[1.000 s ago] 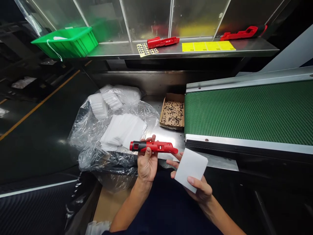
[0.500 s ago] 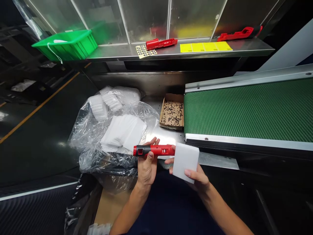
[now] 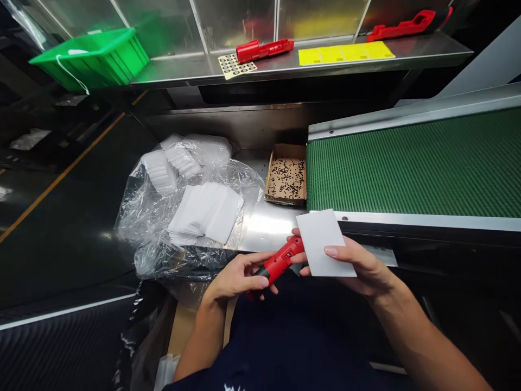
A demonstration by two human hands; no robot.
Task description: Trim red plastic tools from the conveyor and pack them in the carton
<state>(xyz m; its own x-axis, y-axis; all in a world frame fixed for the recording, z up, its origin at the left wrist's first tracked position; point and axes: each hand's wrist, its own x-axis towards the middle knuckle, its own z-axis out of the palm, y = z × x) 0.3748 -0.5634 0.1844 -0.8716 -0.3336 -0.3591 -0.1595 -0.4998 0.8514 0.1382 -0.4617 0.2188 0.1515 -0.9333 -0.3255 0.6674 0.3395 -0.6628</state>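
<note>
A red and black plastic tool housing [image 3: 280,260] slants up to the right in front of my body. My left hand [image 3: 240,278] is closed around its black lower end, thumb on top. My right hand [image 3: 358,260] pinches a white foam pouch [image 3: 325,244] with its thumb on the front face. The fingers of that hand reach behind the pouch and touch the housing's upper end, which the pouch partly hides. A fanned stack of similar white pouches [image 3: 207,212] lies on clear plastic wrap to the left.
A cardboard tray [image 3: 286,179] of small black parts sits beside the green conveyor belt [image 3: 415,168]. The metal shelf [image 3: 175,69] carries a green bin [image 3: 97,60], red housings [image 3: 264,50], a sticker sheet [image 3: 232,67] and yellow labels [image 3: 345,53].
The housing has tilted from level to slanting, its black end now lower and nearer my body. My left hand has turned over it. The pouch has moved right and up a little.
</note>
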